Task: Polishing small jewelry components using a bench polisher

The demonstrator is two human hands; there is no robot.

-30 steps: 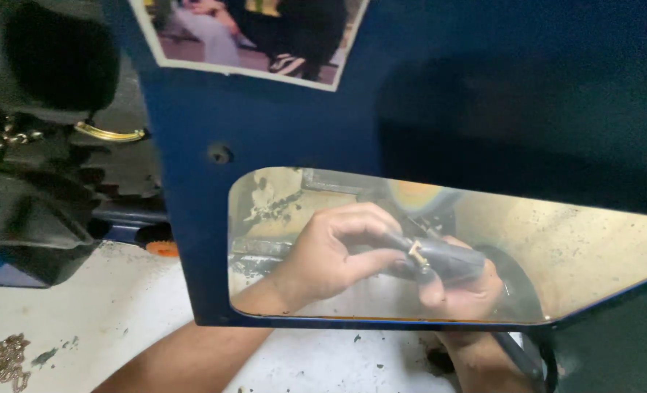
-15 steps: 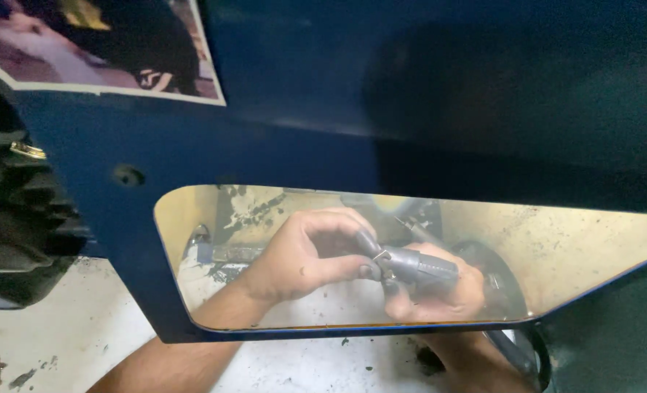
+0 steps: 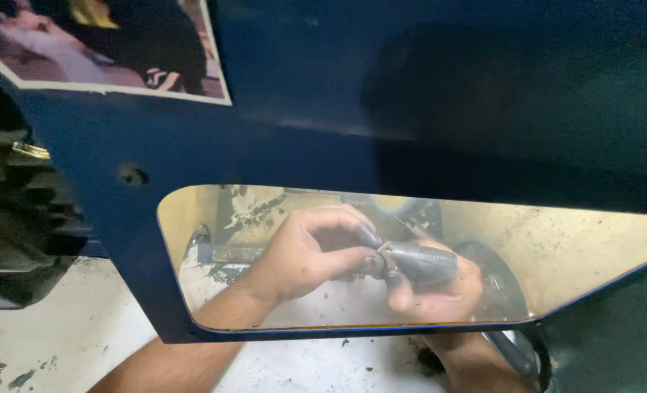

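Through a clear, yellow-tinted window (image 3: 578, 255) in a dark blue panel (image 3: 323, 138) I see both of my hands. My right hand (image 3: 440, 295) is wrapped around a grey handheld rotary tool (image 3: 418, 263) whose cable (image 3: 516, 356) runs down to the lower right. My left hand (image 3: 305, 255) pinches the tool's metal nose with thumb and fingers. Both forearms reach up from below the panel's lower edge. What sits at the tool's tip is hidden by my fingers.
A photo print (image 3: 105, 47) is stuck on the panel's upper left, with a small hole (image 3: 133, 175) below it. Dark machinery (image 3: 18, 218) stands at the left. A stained white surface (image 3: 61, 335) lies below, and a metal bar (image 3: 229, 252) lies behind my left hand.
The view has shifted, so the panel and window now sit further left and lower than a second ago. Both hands keep the same hold on the tool.
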